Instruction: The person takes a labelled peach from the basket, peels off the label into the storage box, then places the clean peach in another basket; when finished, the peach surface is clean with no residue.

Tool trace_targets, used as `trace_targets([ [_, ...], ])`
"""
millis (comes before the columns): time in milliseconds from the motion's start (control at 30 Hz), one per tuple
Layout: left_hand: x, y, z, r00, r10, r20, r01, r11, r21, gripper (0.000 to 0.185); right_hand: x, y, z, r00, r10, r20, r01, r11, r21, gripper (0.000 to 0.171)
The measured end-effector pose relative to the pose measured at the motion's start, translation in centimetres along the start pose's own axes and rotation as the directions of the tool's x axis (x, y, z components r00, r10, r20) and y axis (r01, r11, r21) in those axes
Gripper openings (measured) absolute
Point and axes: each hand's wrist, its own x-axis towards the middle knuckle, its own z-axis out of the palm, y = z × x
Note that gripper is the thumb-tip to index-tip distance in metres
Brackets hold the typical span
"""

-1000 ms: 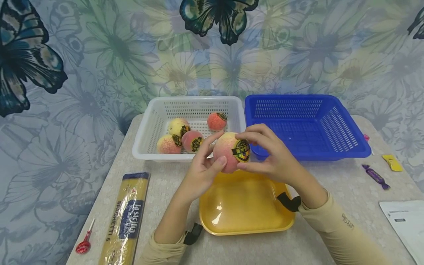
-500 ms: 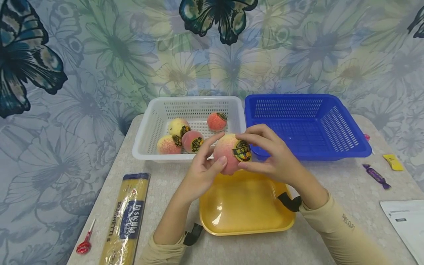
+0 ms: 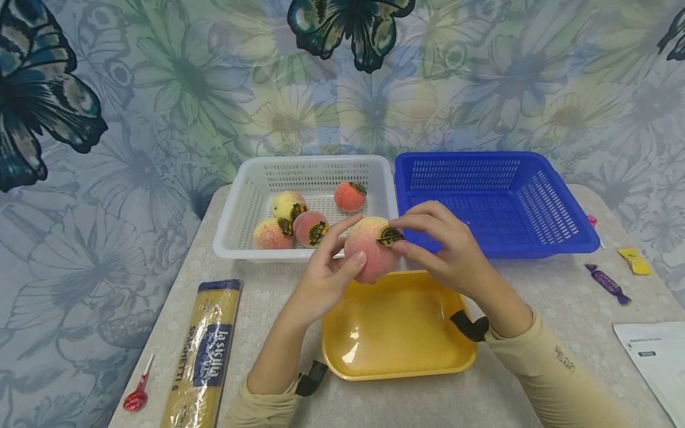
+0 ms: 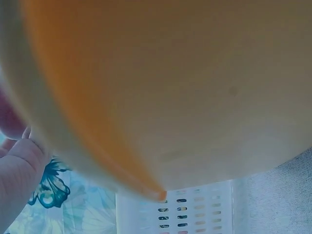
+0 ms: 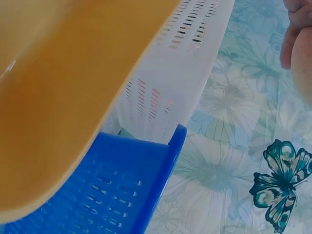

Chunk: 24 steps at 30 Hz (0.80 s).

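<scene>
Since a second ago the sticker [image 3: 389, 236] on the peach [image 3: 368, 248] has been lifted: it then lay flat on the fruit's side, and now its edge stands off the skin, pinched by the right hand [image 3: 446, 252].

From the head view, the left hand [image 3: 326, 273] cups the peach at its 8 o'clock side, thumb and fingers curled round it. The right hand comes in from 3 o'clock, thumb and forefinger narrowed on the sticker. The peach hangs above the far rim of the yellow tray [image 3: 398, 327]. At 11 o'clock of the peach the white basket [image 3: 241, 214] holds four more peaches; at 2 o'clock sits the blue basket [image 3: 562, 238]. A spaghetti pack [image 3: 206, 356] and a red lollipop [image 3: 135, 397] lie at 8 o'clock.

Left wrist view: the yellow tray's underside [image 4: 175, 87] fills the frame, a bit of hand [image 4: 17, 170] at 8 o'clock; its grip cannot be told here.

Right wrist view: tray edge [image 5: 63, 97], white basket wall [image 5: 180, 73], blue basket [image 5: 122, 190]; fingertips [image 5: 297, 39] at 2 o'clock.
</scene>
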Motion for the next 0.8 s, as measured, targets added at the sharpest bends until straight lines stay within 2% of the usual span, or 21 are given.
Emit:
trace_targets([
  [133, 0.09, -0.1, -0.06, 1.0, -0.021, -0.014, 0.021, 1.0, 0.011, 0.055, 0.05, -0.16, -0.03, 1.0, -0.01, -0.005, 0.01, 1.0, 0.009, 0.037],
  [267, 0.22, -0.07, -0.05, 0.998, -0.045, -0.033, 0.046, 0.999, 0.006, 0.054, 0.1, -0.39, -0.14, 1.0, -0.013, 0.024, 0.012, 1.0, 0.01, 0.026],
  [367, 0.3, -0.1, -0.04, 0.997, -0.06, -0.048, 0.06, 0.998, 0.01, 0.053, 0.15, -0.58, -0.33, 0.998, -0.017, 0.068, 0.018, 1.0, -0.025, 0.018],
  [467, 0.33, -0.11, -0.06, 0.995, -0.077, -0.06, 0.078, 0.997, 0.007, 0.052, 0.2, -0.69, -0.55, 0.995, -0.033, 0.09, 0.04, 0.996, -0.085, 0.02],
  [567, 0.33, -0.11, -0.1, 0.993, -0.096, -0.07, 0.096, 0.995, -0.004, 0.05, 0.17, -0.63, -0.72, 0.996, -0.047, 0.079, 0.056, 0.992, -0.117, 0.022],
  [667, 0.29, -0.1, -0.13, 0.992, -0.105, -0.076, 0.104, 0.994, -0.018, 0.05, 0.19, -0.5, -0.84, 0.998, -0.04, 0.049, 0.045, 0.993, -0.109, 0.011],
  [800, 0.2, -0.01, -0.15, 0.992, -0.106, -0.073, 0.105, 0.994, -0.02, 0.05, 0.16, -0.42, -0.96, 1.0, -0.019, -0.009, 0.018, 0.997, -0.076, 0.03],
])
